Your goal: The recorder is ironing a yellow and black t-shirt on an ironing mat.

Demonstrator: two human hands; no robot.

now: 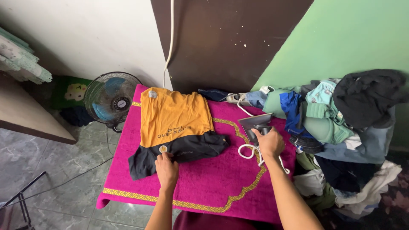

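Two-tone shirt, orange over black, lies flat under left hand

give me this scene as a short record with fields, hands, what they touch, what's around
surface: magenta cloth with gold border, spread flat
garment: orange and black shirt lying flat on the cloth
left hand: fingers pressing the shirt's black part
right hand: gripping the iron, which is tipped up with its soleplate showing, to the right of the shirt
cord: white cord looped by the right hand
right side: pile of clothes
left side: fan on the floor
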